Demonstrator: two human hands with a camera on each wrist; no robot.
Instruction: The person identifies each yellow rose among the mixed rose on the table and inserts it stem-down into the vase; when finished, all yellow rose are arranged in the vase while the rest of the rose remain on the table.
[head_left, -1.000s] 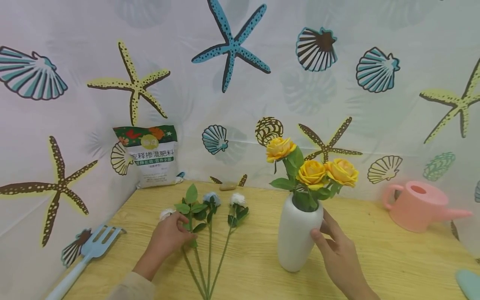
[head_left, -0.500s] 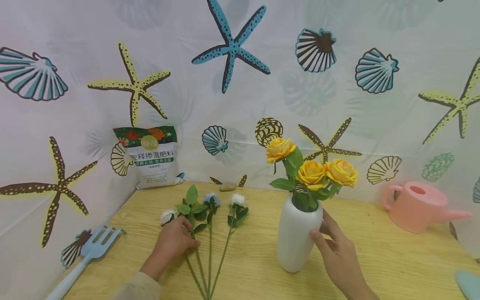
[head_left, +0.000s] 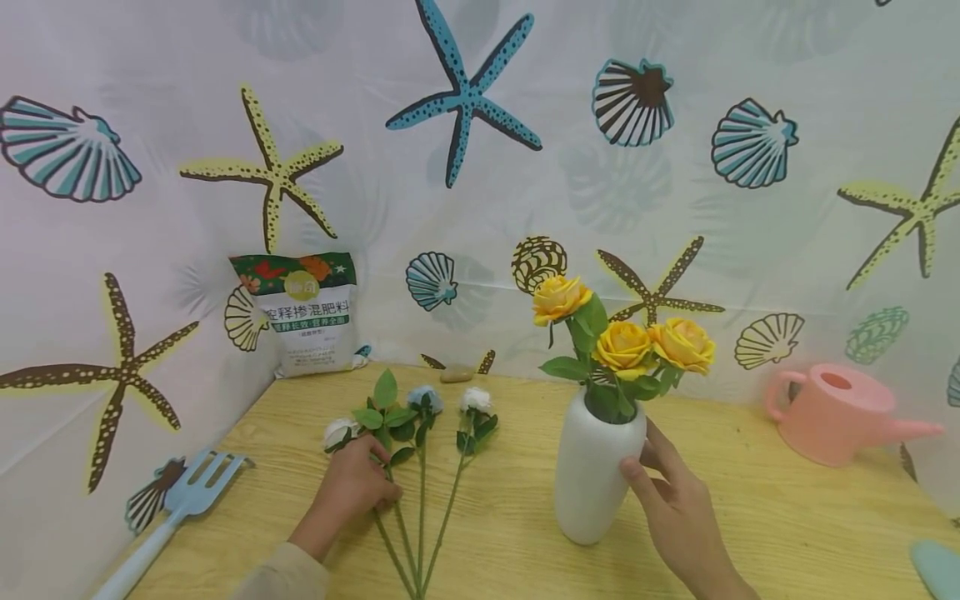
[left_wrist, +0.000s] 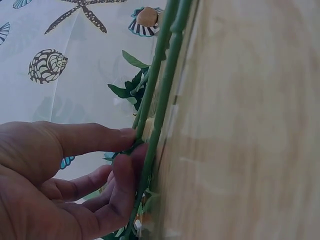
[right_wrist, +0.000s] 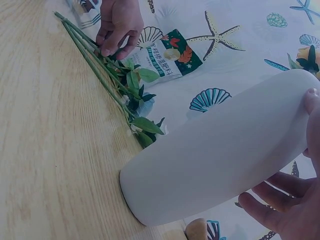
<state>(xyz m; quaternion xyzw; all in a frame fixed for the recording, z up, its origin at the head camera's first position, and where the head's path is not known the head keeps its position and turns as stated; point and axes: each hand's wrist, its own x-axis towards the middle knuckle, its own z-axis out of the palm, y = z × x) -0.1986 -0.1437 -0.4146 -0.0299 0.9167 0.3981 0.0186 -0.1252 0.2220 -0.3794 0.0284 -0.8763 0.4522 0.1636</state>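
Note:
On the wooden table [head_left: 517, 467] at left lie several long-stemmed artificial flowers, among them a blue flower [head_left: 425, 399] and two white ones, the right white flower [head_left: 476, 401] standing apart. My left hand [head_left: 356, 482] pinches a green flower stem [left_wrist: 165, 95] below its leaves; thumb and index finger meet at it in the left wrist view. A white vase [head_left: 597, 475] holds yellow roses [head_left: 622, 348] with green leaves. From the right, my right hand [head_left: 678, 508] grips the vase, thumb in front and fingers behind it. The vase leans slightly in the head view.
A light-blue garden fork [head_left: 191, 492] lies at the left edge. Behind stand a fertilizer bag [head_left: 313, 321] and, at far right, a pink watering can [head_left: 832, 412]. A small tan stone [head_left: 456, 376] lies at the back edge. A printed curtain [head_left: 480, 208] hangs behind.
My left hand has slid a little down and to the right along the flower stems, uncovering more of the left white flower. The right hand and vase stay in place.

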